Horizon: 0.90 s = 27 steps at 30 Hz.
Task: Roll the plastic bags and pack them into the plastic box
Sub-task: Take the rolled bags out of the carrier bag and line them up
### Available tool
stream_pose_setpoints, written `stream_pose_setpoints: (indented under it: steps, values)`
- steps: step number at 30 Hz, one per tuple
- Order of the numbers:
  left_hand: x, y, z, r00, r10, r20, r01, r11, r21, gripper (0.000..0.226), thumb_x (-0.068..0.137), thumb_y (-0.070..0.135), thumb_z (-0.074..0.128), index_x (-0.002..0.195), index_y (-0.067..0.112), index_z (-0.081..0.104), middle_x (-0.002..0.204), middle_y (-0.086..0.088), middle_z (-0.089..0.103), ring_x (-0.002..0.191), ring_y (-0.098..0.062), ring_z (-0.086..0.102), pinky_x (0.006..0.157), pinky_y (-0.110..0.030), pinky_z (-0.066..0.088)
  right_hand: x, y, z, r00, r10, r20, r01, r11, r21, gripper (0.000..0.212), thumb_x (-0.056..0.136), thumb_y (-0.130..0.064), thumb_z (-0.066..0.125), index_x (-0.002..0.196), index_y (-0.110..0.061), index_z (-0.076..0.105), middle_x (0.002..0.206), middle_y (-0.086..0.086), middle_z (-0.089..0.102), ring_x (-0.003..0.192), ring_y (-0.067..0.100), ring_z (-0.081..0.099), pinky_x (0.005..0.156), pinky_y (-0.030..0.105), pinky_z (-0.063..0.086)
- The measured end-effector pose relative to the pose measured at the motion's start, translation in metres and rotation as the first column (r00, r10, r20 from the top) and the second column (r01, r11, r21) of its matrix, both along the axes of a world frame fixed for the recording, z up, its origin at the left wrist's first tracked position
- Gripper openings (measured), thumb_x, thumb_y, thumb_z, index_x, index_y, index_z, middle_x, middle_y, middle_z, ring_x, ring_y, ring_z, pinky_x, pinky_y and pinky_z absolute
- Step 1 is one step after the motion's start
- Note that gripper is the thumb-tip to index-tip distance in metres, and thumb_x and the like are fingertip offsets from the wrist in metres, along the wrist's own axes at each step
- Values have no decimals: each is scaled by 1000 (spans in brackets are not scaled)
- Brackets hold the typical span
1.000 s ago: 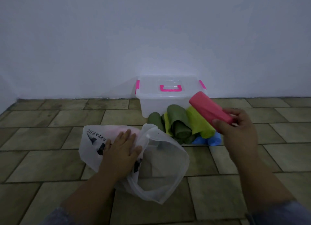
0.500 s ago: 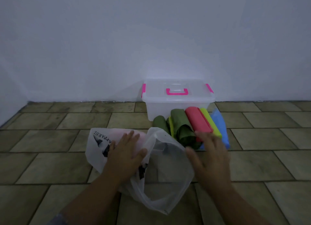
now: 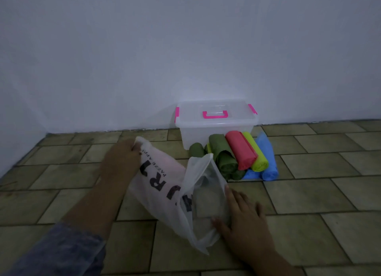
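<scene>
Left hand (image 3: 121,162) now pinches a corner of the white printed plastic bag (image 3: 156,183); right hand (image 3: 245,222), open, flattens it, pink rolled plastic bag (image 3: 241,152) released just beyond. Next roll starting.

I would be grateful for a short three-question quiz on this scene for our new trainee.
1. True or false: the plastic box has its lid on.
2. Which roll lies between the big dark green roll and the long lime roll? A) blue B) pink C) white
3. Fill in: the ___ hand pinches the far corner of the white printed bag.
Key: 1 true; 2 B, the pink roll; 3 the left hand.
</scene>
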State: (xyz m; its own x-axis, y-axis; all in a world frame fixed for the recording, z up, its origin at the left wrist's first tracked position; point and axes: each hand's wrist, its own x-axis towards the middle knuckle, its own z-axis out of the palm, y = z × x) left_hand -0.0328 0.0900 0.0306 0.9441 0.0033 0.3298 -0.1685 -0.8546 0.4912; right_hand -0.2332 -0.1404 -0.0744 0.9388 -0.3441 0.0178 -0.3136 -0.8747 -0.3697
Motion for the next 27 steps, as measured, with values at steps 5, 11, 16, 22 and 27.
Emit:
stream_pose_setpoints:
  steps: [5,11,16,22,27]
  values:
    - [-33,-42,81,852,-287,439,228,956,182,22,93,19,46,94,14,67,78,-6,54,71,-23,49,63,-31,37,0,1,3,1000,-8,-4,8,1000,-26,90,73,-78,16,149,-31,6,156,-10,18,144,11,11,116,51,7]
    - [-41,-43,118,777,-321,541,272,947,171,19,93,16,47,91,11,65,74,-3,45,71,-20,42,60,-30,30,-2,-3,4,999,-6,31,4,999,39,84,77,-67,26,150,-27,11,155,-8,24,143,11,18,118,49,8]
    - [-22,-19,76,899,-191,394,173,982,81,27,96,23,45,105,9,66,87,-15,55,83,-33,53,68,-35,37,-6,-12,2,988,-30,153,5,987,164,83,78,-46,55,149,-25,17,149,-8,35,137,7,29,116,36,9]
    - [-17,-2,23,984,169,-54,-160,977,143,57,95,46,39,144,18,31,149,-15,28,134,-35,31,104,-57,30,-7,-11,3,989,-29,148,7,989,147,79,80,-43,54,148,-29,19,150,-9,34,138,6,26,117,36,7]
    - [-53,-18,-14,969,-209,-130,240,916,323,88,79,76,10,149,28,-13,155,4,-27,144,-21,-18,111,-57,-6,-7,-10,3,986,-21,166,-4,989,150,75,79,-42,56,146,-31,26,147,-12,37,137,6,28,117,36,10]
